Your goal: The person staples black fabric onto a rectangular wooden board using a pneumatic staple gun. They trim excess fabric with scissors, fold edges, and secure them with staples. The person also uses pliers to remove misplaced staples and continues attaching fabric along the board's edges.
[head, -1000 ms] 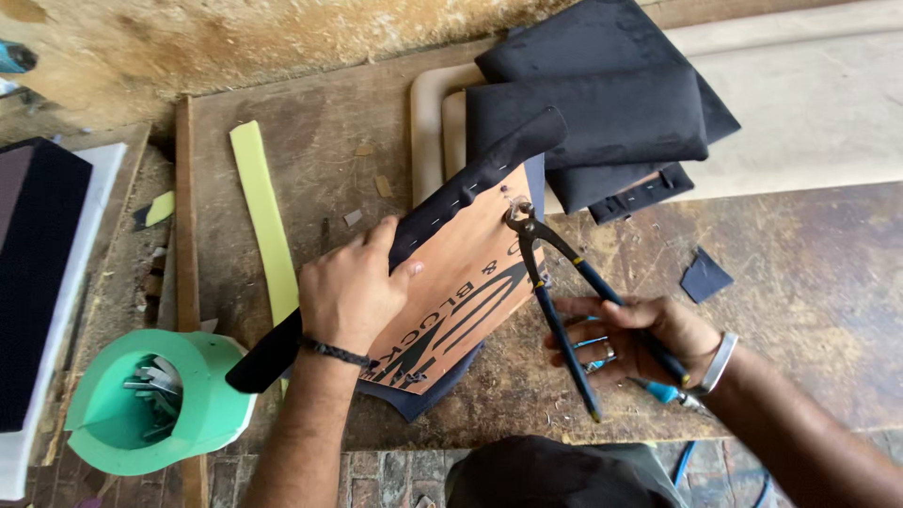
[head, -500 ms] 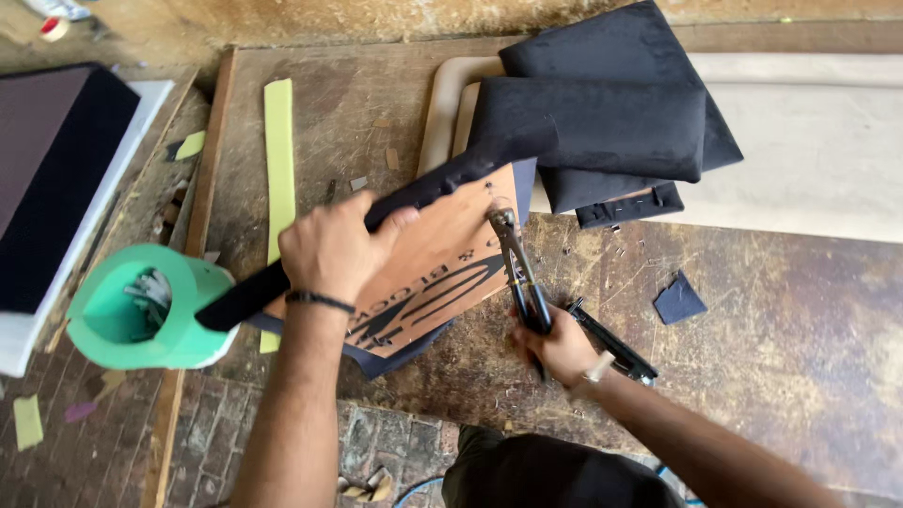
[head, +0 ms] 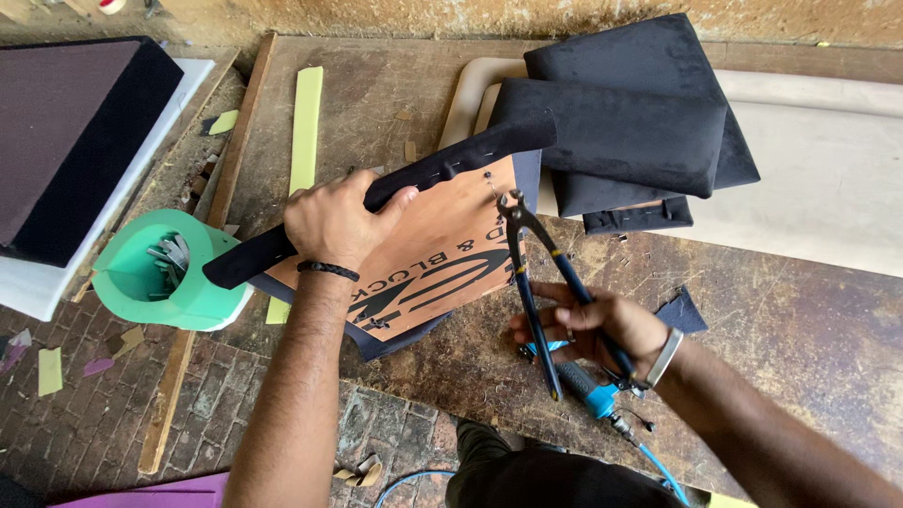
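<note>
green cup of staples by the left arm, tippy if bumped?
Probably. The green cup already leans, mouth turned sideways, sitting at the worktable edge beside the left hand. It looks like thin plastic, so likely light; the metal bits inside add some weight but sit off-centre. A nudge may well spill it.

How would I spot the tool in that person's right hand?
Start at the worn wooden workbench and find the orange-brown board edged with black fabric. At its right edge, the right hand holds long-handled metal pincers, the only tool with small rounded jaws touching the board.
</note>
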